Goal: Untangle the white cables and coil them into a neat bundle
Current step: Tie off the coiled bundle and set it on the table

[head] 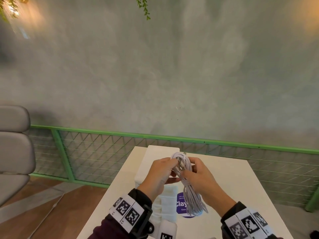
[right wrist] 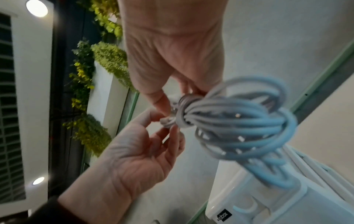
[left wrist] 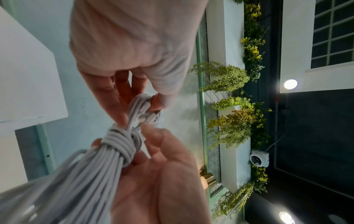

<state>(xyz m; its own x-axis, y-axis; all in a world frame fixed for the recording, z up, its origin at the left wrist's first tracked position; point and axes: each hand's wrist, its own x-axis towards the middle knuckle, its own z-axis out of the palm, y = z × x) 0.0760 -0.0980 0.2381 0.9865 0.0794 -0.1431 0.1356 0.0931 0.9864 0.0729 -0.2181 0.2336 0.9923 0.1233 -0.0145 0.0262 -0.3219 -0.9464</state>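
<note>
Your left hand (head: 159, 173) and right hand (head: 202, 178) meet above the white surface (head: 241, 183), both grasping the white cables (head: 188, 183). The cables are gathered into one long coil, cinched near its middle by several turns wrapped around it (the wraps show clearly from the left wrist). Your left fingers (left wrist: 153, 145) pinch the strands just above that wrap; your right fingers (right wrist: 162, 100) pinch the upper loops. The coil's lower loops hang toward you over a purple round label (head: 181, 204). A white box (head: 162, 152) lies on the surface beyond your hands, and a green mesh railing (head: 103, 152) runs behind it.
</note>
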